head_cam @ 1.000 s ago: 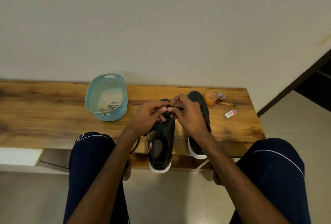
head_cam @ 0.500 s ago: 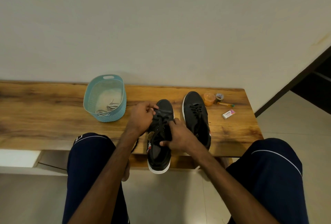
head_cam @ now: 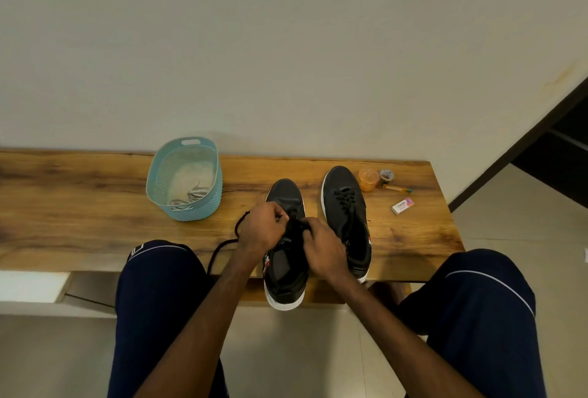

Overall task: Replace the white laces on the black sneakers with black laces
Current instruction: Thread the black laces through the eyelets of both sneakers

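Two black sneakers with white soles stand on the wooden bench [head_cam: 95, 225]. The left sneaker [head_cam: 284, 273] hangs its heel over the front edge; the right sneaker [head_cam: 345, 203] wears a black lace. My left hand [head_cam: 261, 232] pinches the black lace [head_cam: 222, 248] at the left sneaker's eyelets, and a loop of it trails left and down past my knee. My right hand [head_cam: 323, 248] grips the lace on the shoe's right side, fingers curled. The hands hide the eyelet area. White laces [head_cam: 191, 195] lie in a light blue basket [head_cam: 159, 181].
An orange lidded cup [head_cam: 368, 178], a tape roll [head_cam: 386, 176], a pen [head_cam: 399, 188] and a small eraser box [head_cam: 402, 205] sit at the bench's right end. A wall backs the bench. My knees flank the shoes; tiled floor lies below.
Both hands came down from the raised knotting position near the toe to the middle of the left sneaker. The right sneaker is uncovered, and a lace loop now trails out to the left.
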A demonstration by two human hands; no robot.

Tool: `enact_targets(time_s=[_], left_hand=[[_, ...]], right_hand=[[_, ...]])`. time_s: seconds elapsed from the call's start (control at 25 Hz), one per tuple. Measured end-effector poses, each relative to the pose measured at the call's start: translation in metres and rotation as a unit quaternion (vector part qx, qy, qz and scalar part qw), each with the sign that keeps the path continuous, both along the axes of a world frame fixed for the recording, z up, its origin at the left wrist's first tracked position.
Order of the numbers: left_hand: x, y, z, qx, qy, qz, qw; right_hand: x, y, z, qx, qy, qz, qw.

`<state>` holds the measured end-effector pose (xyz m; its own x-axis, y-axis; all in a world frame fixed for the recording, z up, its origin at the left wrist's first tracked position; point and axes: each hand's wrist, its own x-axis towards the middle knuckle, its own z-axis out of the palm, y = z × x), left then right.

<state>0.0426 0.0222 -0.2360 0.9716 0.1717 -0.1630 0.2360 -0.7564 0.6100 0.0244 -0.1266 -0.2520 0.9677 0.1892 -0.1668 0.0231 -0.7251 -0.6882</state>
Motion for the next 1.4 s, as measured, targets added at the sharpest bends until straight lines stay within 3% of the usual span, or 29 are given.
enact_targets(time_s=[0.36,0.48,0.64,0.84,1.0,1.08,1.2,1.24,1.28,1.32,1.4], left_hand=[[-0.005,-0.023,-0.01,0.067,0.0,0.038,0.997],[-0.005,-0.025,-0.014,0.047,-0.002,0.065,0.997],[-0.004,-0.018,-0.021,-0.057,-0.002,0.066,0.996],[-0.009,-0.012,-0.022,-0.098,-0.014,0.032,0.995],[-0.013,-0.005,-0.012,-0.046,-0.017,0.009,0.999],[-0.018,0.001,-0.006,0.061,-0.009,-0.024,0.998],[-0.024,0.005,0.003,0.123,0.018,0.003,0.992],[-0.025,0.006,0.004,0.125,0.023,0.023,0.992],[-0.027,0.006,0.004,0.123,0.025,0.04,0.991],[-0.03,0.006,0.004,0.12,0.029,0.054,0.991],[-0.034,0.005,0.002,0.101,0.043,0.083,0.99]], right_hand=[[0.012,-0.007,-0.001,0.103,0.091,-0.034,0.99],[0.015,-0.007,0.0,0.141,0.13,-0.031,0.981],[0.02,-0.005,-0.002,0.274,0.209,-0.083,0.935],[0.023,0.016,-0.011,0.152,0.037,-0.141,0.978],[0.024,0.019,-0.006,0.174,-0.036,-0.145,0.973],[0.027,0.016,0.012,0.247,-0.074,-0.156,0.954],[0.041,-0.001,0.051,0.495,-0.08,-0.105,0.859],[0.046,-0.009,0.06,0.531,-0.086,-0.08,0.839],[0.048,-0.017,0.063,0.508,-0.103,-0.066,0.853],[0.048,-0.022,0.061,0.428,-0.122,-0.059,0.893],[0.044,-0.022,0.041,0.168,-0.144,-0.013,0.975]])
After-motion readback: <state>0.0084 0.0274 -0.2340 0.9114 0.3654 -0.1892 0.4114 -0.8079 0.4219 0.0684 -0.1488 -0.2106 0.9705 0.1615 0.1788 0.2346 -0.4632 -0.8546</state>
